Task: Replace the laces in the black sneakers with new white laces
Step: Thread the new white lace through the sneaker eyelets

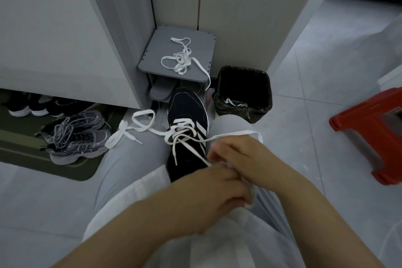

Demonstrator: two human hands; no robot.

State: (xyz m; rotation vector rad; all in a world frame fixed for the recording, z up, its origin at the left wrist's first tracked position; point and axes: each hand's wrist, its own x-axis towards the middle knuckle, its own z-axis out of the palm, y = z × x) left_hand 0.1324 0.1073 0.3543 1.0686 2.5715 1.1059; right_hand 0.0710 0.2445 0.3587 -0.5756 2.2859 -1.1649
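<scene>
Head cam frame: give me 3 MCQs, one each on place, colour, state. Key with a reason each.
1. Where does the spare lace lie?
A on the grey rack top
B on the doormat
C on the tiled floor

2. What colour is the plastic stool?
A blue
B red
C green

3. How is the black sneaker laced?
A tied in a bow
B no lace at all
C threaded lace partly in, ends loose

Key: 1 A, it sits tangled on the rack; 2 B, its seat and legs are red; 3 C, untied ends trail off both sides.
</scene>
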